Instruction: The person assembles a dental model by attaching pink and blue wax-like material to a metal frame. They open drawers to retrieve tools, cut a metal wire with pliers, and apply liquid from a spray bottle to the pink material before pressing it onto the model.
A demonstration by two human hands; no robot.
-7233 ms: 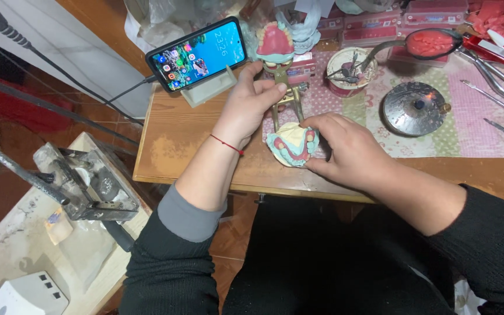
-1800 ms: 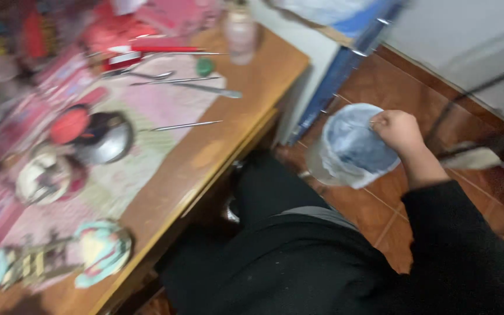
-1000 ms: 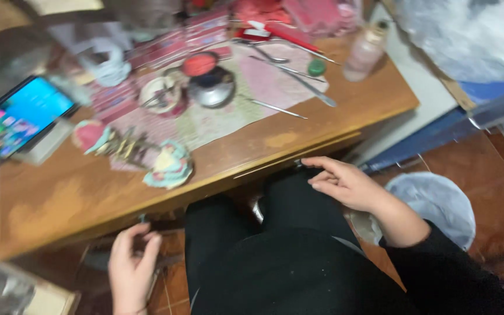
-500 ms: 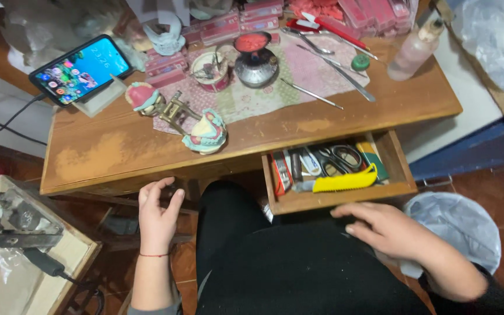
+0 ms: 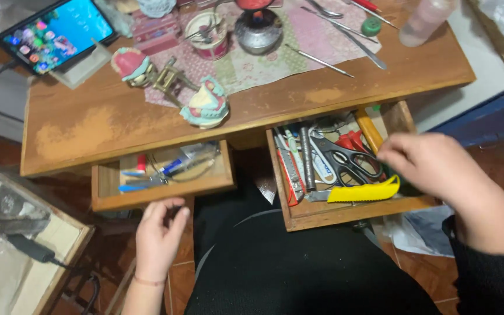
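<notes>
Head view: both drawers out. Right hand point(image 5: 438, 169) dips into the right drawer point(image 5: 345, 213), fingers curled loosely over scissors point(image 5: 345, 160), pinching nothing; left hand point(image 5: 158, 236), fingers spread, under the left drawer point(image 5: 158, 189). Next, I'd judge, picking one tool.

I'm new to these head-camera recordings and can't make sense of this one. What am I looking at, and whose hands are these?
The one view comes from a camera worn on a person's head, looking down over their lap at a wooden desk. Both hands are that person's own. The left hand is open just below the front of the small left drawer, which holds pens and bits. The right hand reaches into the wider right drawer, over black scissors and a yellow-handled tool; whether it grips anything is hidden. On the desk lie a lit phone on a stand, dental models on a metal frame, a small metal burner, a cup of tools and slim metal instruments on a patterned cloth.
</notes>
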